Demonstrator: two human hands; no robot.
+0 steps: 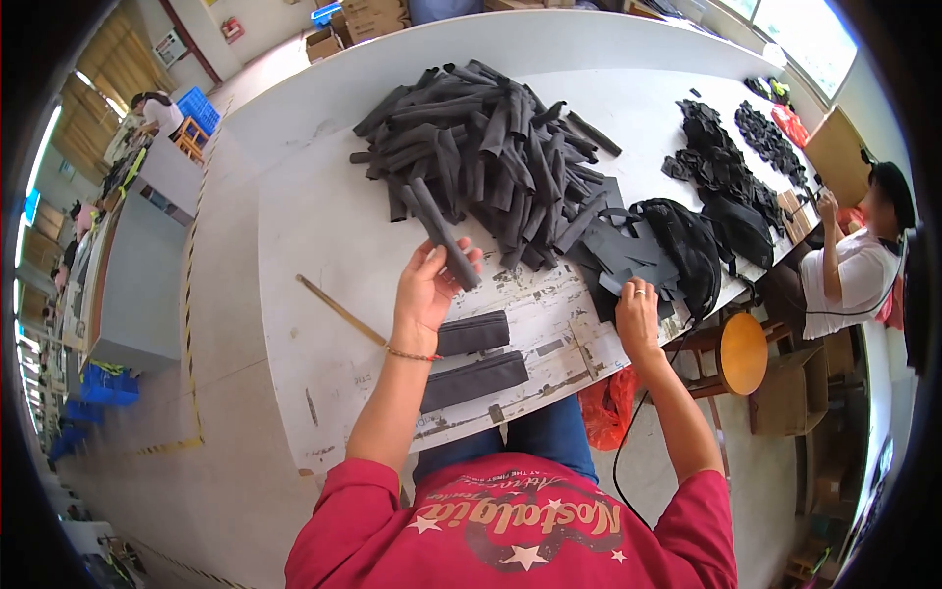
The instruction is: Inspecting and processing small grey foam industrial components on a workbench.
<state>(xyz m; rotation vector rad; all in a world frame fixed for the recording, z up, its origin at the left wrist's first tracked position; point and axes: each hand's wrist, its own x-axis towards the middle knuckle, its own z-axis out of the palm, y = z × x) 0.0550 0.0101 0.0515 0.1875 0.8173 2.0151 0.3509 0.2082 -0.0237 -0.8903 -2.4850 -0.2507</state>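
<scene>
My left hand (432, 280) is closed around a dark grey fabric tube (439, 236), held up at a slant above the table. At the right, my right hand (638, 316) has its fingers drawn together on a flat dark grey piece (610, 285) at the near edge of a loose stack of flat dark sheets (628, 250). Beyond my left hand lies a big heap of similar fabric tubes (491, 147). Two flat bundles of dark strips (473, 334) lie side by side near the front edge, close to my left forearm.
A thin wooden stick (339, 309) lies on the white table (304, 226), left of the bundles. Black bags (682, 250) lie right of the sheets, with piles of small black pieces (716, 147) beyond. A person (854, 265) sits at the right, near a round wooden stool (741, 353).
</scene>
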